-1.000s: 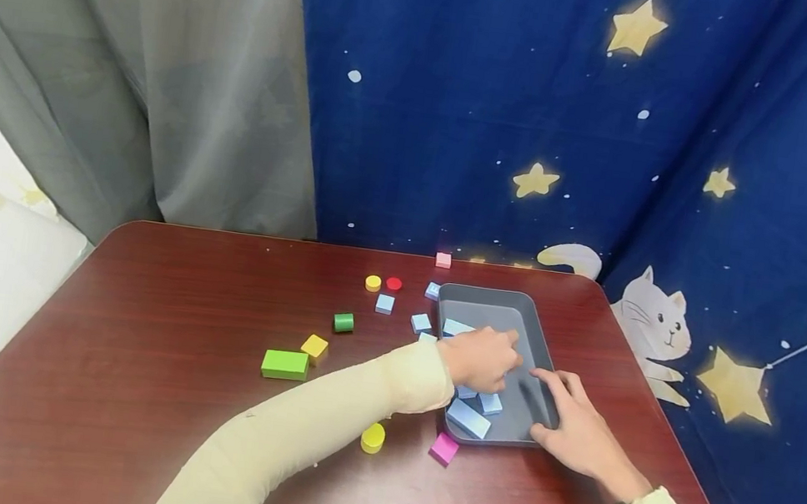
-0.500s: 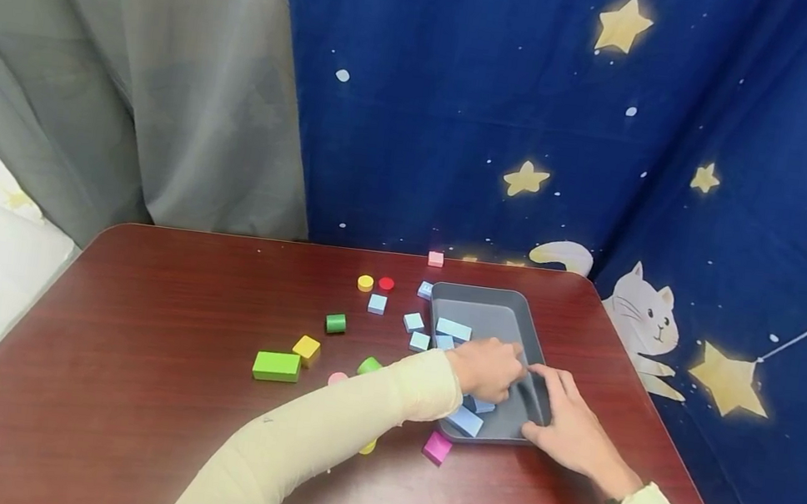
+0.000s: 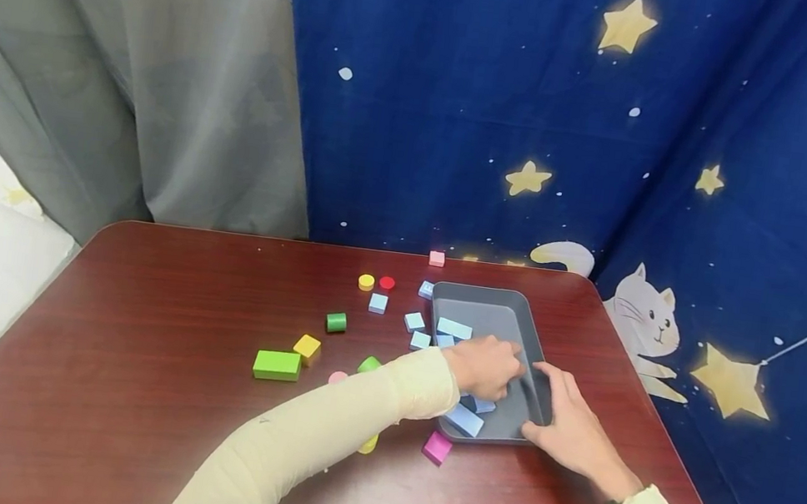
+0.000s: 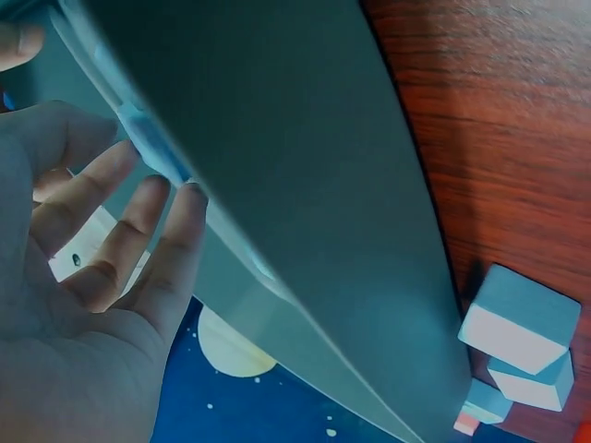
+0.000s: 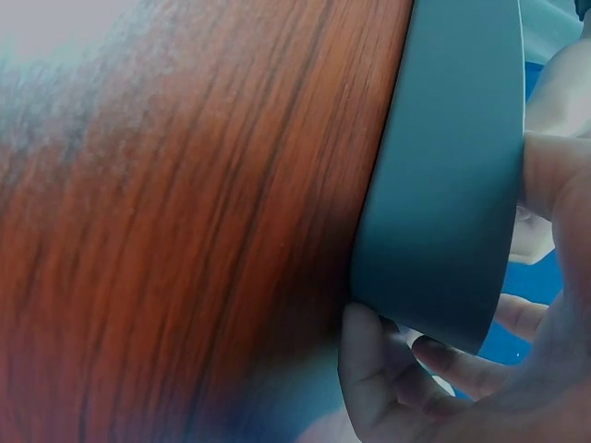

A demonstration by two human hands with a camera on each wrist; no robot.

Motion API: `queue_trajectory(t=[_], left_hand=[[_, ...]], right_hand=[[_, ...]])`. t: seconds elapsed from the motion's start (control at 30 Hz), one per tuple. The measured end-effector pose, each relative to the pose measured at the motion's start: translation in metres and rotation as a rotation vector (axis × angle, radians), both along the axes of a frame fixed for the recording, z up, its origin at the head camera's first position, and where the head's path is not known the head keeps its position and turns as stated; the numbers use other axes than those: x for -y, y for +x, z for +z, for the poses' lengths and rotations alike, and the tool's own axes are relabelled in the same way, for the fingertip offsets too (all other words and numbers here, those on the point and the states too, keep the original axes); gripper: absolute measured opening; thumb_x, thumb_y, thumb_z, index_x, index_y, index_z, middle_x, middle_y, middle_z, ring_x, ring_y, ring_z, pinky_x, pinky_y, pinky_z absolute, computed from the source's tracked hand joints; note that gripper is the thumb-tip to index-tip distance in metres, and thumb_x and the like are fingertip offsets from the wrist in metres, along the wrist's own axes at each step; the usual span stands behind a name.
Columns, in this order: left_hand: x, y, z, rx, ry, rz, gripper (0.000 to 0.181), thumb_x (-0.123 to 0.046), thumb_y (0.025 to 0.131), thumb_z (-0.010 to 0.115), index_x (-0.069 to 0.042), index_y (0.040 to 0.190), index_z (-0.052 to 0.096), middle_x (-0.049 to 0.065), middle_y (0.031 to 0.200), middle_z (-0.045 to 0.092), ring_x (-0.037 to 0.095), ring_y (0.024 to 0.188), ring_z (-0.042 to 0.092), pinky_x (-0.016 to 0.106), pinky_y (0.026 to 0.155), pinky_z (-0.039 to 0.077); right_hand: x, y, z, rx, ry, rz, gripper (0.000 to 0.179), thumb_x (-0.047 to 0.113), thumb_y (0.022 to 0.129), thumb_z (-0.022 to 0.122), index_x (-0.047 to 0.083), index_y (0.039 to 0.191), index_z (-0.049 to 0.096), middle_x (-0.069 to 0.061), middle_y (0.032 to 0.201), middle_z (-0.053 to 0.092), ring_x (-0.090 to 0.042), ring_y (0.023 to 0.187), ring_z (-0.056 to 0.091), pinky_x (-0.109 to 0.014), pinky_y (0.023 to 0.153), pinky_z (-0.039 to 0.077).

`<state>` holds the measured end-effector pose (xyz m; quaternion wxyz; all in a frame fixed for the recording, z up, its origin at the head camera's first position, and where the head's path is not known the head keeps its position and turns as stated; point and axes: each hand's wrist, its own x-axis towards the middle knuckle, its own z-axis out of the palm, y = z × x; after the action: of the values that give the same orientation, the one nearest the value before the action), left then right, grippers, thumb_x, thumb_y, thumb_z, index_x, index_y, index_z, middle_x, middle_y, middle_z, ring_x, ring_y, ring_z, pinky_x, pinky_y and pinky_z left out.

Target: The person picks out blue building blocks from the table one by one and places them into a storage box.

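Reddish table (image 3: 125, 428), shallow grey tray (image 3: 484, 316), pale-blue blocks (image 3: 464, 420) inside

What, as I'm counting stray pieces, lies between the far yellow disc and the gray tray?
In the head view, a red disc, then a light blue block, lie between the far yellow disc and the gray tray.

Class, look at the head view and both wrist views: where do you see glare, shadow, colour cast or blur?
Head: pale glare on the near part of the table; left wrist: bluish cast over the left hand, dark shadow on the table along the tray; right wrist: whitish glare at upper left, soft blur at the bottom.
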<state>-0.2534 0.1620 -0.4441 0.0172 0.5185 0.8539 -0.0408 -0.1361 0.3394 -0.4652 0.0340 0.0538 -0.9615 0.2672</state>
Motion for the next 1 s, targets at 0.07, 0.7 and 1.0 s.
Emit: queue_trajectory(t=[0.07,0.7,1.0], left_hand=[[0.003,-0.002,0.001,-0.001,0.003,-0.005,0.035,-0.029,0.104,0.073,-0.023,0.138,0.077,-0.001,0.121,0.067,0.011,0.094,0.067,0.023,0.088,0.057],[0.061,-0.039,0.015,0.023,0.128,0.037,0.03,-0.026,0.105,0.07,-0.014,0.132,0.077,0.006,0.12,0.07,0.019,0.101,0.071,0.031,0.095,0.059],[0.106,-0.059,0.021,0.077,0.163,0.138,0.033,-0.023,0.104,0.072,-0.012,0.135,0.076,0.01,0.125,0.068,0.022,0.105,0.068,0.035,0.097,0.06]], right_hand=[[0.0,0.0,0.0,0.003,0.001,-0.002,0.09,0.012,0.082,0.085,0.003,0.159,0.04,-0.025,0.146,0.05,-0.04,0.116,0.062,-0.059,0.091,0.057],[0.0,-0.001,-0.001,0.028,-0.016,-0.009,0.097,0.012,0.084,0.086,-0.004,0.162,0.031,-0.031,0.154,0.044,-0.049,0.13,0.055,-0.07,0.103,0.052],[-0.008,-0.005,-0.011,-0.03,-0.017,0.007,0.097,0.014,0.082,0.086,-0.002,0.162,0.033,-0.032,0.152,0.045,-0.051,0.129,0.055,-0.071,0.1,0.053]])
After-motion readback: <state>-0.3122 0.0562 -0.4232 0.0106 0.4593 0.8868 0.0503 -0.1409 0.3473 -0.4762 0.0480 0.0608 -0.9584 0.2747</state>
